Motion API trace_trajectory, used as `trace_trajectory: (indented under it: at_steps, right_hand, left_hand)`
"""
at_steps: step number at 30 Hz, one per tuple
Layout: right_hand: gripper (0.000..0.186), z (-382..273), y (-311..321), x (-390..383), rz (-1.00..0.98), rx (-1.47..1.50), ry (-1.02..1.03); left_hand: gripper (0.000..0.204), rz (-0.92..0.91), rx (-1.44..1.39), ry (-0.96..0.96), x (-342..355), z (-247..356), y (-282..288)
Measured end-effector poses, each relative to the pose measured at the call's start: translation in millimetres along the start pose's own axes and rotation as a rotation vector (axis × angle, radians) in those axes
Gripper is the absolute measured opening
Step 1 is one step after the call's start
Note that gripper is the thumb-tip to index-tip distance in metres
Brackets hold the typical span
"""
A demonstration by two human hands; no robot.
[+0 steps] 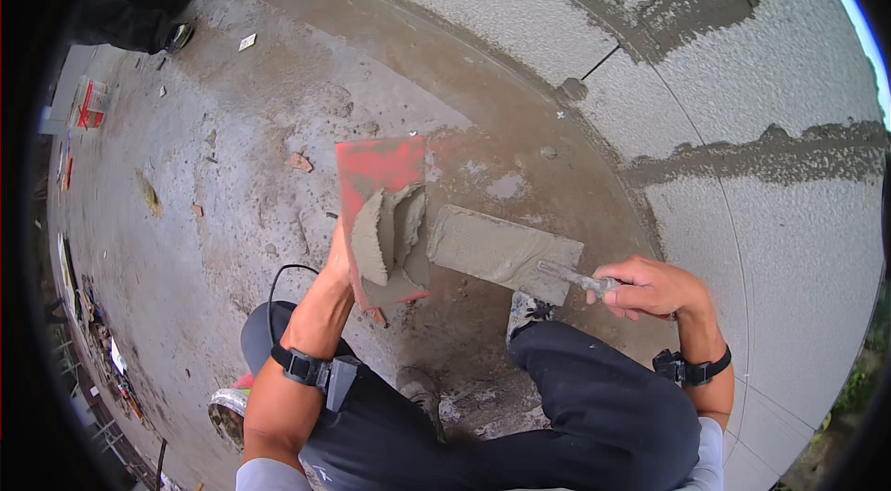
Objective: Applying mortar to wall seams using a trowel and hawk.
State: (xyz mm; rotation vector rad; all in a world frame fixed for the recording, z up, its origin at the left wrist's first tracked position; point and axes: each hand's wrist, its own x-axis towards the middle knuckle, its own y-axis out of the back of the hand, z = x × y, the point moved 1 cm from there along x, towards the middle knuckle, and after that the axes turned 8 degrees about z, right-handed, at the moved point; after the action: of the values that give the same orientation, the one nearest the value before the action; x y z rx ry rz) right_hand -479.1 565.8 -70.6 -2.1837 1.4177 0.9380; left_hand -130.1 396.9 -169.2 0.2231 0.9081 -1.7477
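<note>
Construction site, identified by a wall (520, 13) of pale blocks, its joints banded with rough grey mortar (780, 155), and by the stained concrete floor (218, 259), scattered with brick-red fragments (299, 161). Loose debris (102, 342) and a white-and-red bucket (91, 105) lie toward the left margin. A red hawk (382, 164) and a rectangular trowel (492, 248), both mortar-coated, indicate masonry work; greenery (861, 384) borders the lower right.

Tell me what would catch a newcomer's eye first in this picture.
First, the red mortar board near the centre, heaped with grey mortar and held up by the left hand, which it largely hides. Just right of it is the mortar-coated rectangular trowel, its handle gripped in the right hand. Along the right side curves a pale block wall streaked with darker grey mortar bands.
</note>
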Motion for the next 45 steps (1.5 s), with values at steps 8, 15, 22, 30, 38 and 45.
trace_trajectory:
  at_steps: [8,15,22,30,38,45]
  right_hand:
    - [0.03,96,9,43,0.888,-0.737,0.1]
    - [0.031,117,44,99,1.248,-0.768,0.063]
    - [0.034,113,25,93,1.226,-0.485,-0.056]
    - [0.038,83,49,70,1.214,-0.656,0.017]
    - [0.032,106,12,49,1.056,-0.012,-0.037]
    - [0.03,-5,-2,-28,0.228,-0.061,0.166]
  left_hand:
    - [0.042,0.113,-0.051,-0.043,12,-2,17]
    - [0.035,0.188,-0.079,0.047,4,0,-2]
    - [0.032,0.167,-0.053,0.04,-2,3,-15]
    - [0.03,0.197,-0.077,0.065,-3,-4,-6]
    - [0.039,0.154,-0.127,0.155,-22,16,-12]
    - [0.035,0.03,-0.084,0.15,-20,18,-1]
